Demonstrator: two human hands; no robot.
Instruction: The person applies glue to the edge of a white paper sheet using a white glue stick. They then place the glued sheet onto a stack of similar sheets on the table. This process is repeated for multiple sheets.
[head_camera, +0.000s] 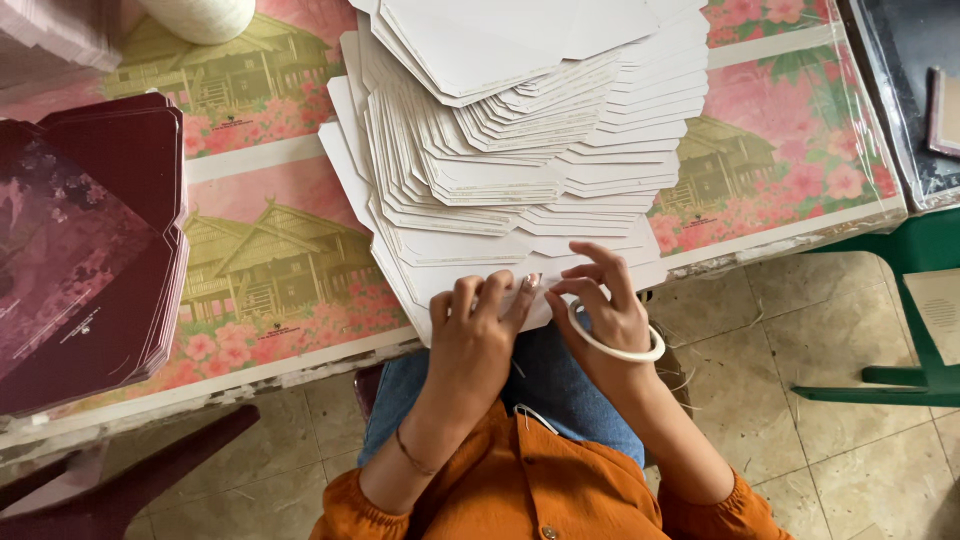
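Note:
A fanned stack of white die-cut card sheets lies across the table, its near end overhanging the table edge. My left hand rests palm down on the nearest white sheet, fingers curled over its front edge. My right hand, with a white bangle at the wrist, pinches the same sheet's edge just to the right of the left hand. Both hands touch the bottom of the stack above my lap.
A pile of dark maroon printed cards sits at the table's left. The table has a floral cover with house pictures. A green stool frame stands to the right on the tiled floor. A white round object is at the top left.

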